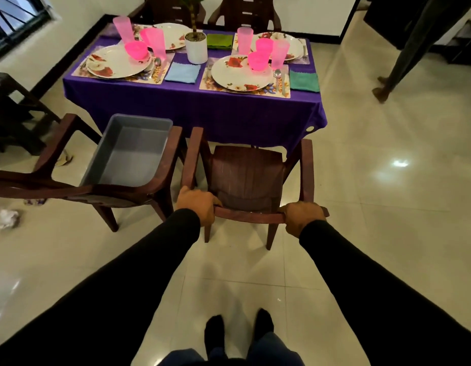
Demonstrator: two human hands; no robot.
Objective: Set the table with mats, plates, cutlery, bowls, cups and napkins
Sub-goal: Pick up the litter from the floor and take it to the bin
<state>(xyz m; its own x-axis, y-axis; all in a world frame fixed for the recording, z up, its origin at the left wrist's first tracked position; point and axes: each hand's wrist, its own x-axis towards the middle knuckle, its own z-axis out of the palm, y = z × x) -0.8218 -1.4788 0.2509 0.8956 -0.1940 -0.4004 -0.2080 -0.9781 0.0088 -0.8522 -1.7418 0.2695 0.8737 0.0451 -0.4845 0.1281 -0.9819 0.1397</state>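
My left hand and my right hand each grip the top rail of a brown chair that faces the table. The table wears a purple cloth. On it lie floral mats, each with a flowered plate, a pink bowl, a pink cup and cutlery. Folded napkins sit between the settings: a blue napkin, a teal napkin and a green napkin.
A second brown chair to the left carries a grey tub. A white potted plant stands mid-table. Two chairs sit on the far side. Another person's legs stand at the right. Crumpled paper lies on the tiled floor.
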